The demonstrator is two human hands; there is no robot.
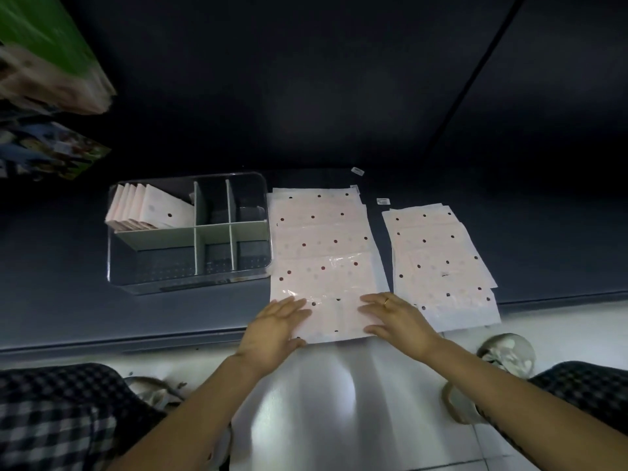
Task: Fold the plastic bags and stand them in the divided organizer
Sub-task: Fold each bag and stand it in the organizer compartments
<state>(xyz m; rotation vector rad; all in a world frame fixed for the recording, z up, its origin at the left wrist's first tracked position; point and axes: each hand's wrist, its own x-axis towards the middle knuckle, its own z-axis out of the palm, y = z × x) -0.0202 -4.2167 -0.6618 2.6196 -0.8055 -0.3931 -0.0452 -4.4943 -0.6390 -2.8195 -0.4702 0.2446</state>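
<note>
1. Pressing flat, your left hand and right hand rest with fingers straight and slightly spread on the near end of a glossy, pale pink dotted plastic bag, which tops a stack on the dark surface.
2. Just left stands the clear, round-cornered organizer with white dividers; folded bags lean in its far-left compartment.
3. A second stack lies right.
4. Blurred packaging is cut off top left.
</note>
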